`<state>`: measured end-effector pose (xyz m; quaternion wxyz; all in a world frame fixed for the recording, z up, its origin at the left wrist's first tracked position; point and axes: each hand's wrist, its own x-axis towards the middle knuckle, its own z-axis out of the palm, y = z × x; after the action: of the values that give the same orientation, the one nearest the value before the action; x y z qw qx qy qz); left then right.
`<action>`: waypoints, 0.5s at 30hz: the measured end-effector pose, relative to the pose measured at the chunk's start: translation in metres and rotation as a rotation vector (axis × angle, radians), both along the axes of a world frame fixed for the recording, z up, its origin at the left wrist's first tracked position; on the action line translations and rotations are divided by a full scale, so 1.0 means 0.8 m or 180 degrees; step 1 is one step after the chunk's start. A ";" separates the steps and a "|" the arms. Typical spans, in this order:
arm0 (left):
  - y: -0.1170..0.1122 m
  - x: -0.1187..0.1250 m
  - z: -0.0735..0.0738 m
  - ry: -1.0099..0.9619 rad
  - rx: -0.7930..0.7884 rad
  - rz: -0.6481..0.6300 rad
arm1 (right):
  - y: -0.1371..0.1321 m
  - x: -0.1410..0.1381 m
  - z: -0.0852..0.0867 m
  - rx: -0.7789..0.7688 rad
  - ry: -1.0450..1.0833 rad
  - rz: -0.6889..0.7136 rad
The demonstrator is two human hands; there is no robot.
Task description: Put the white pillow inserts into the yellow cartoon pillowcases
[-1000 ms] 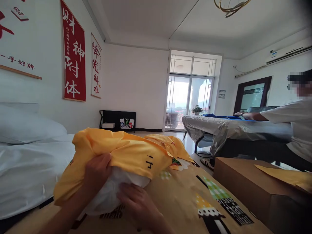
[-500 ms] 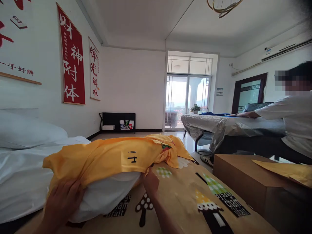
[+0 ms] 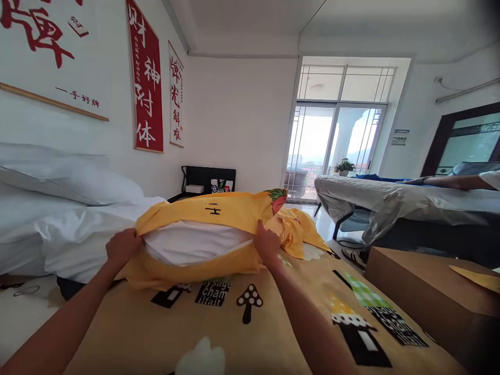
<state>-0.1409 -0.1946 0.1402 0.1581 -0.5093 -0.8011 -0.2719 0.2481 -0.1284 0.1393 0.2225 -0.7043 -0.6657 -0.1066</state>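
Note:
A white pillow (image 3: 193, 242) lies partly inside a yellow pillowcase (image 3: 219, 208) on a tan printed sheet (image 3: 250, 323). The white filling shows through the case's open mouth, which faces me. My left hand (image 3: 122, 248) grips the left corner of that opening. At the right corner, my right hand (image 3: 266, 243) is closed on the yellow fabric. Loose yellow cloth (image 3: 300, 234) bunches beyond the right hand.
A bed with white bedding (image 3: 74, 219) stands at the left under red wall banners (image 3: 147, 83). A brown cardboard box (image 3: 425, 291) sits at the right. Behind it another person's arm (image 3: 449, 182) rests on a table covered in grey plastic (image 3: 390, 200). Glass doors (image 3: 336, 146) are far back.
The hands moved from under the pillow to the two corners of the case's opening, spread wide. The yellow case now covers more of the pillow. My view turned left and lower.

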 end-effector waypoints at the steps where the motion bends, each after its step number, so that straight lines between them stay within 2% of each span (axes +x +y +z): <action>1: -0.001 0.010 0.025 0.0103 0.0174 -0.0059 | -0.003 0.009 0.017 0.0148 0.0099 -0.0073; 3: -0.001 0.035 0.068 0.0270 0.0527 -0.0109 | -0.008 0.027 0.045 0.0338 0.0269 -0.0229; 5: 0.002 0.064 0.095 0.0356 0.0880 -0.0096 | -0.015 0.044 0.064 0.0480 0.0345 -0.0282; 7: 0.007 0.089 0.102 0.0413 0.0962 -0.0243 | -0.025 0.059 0.075 0.0642 0.0332 -0.0218; 9: 0.012 0.103 0.099 0.0459 0.0750 -0.0537 | -0.039 0.080 0.086 0.0781 0.0246 -0.0167; 12: 0.012 0.101 0.098 0.0450 0.0533 -0.0778 | -0.064 0.124 0.105 0.0911 0.0011 -0.0284; 15: 0.011 0.092 0.107 0.0377 0.0992 -0.0558 | -0.085 0.151 0.109 0.1137 -0.0154 -0.0363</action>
<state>-0.0671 -0.1857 0.2258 0.2576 -0.5617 -0.6911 -0.3749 0.3686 -0.1964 0.2269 0.3216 -0.6874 -0.6003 -0.2524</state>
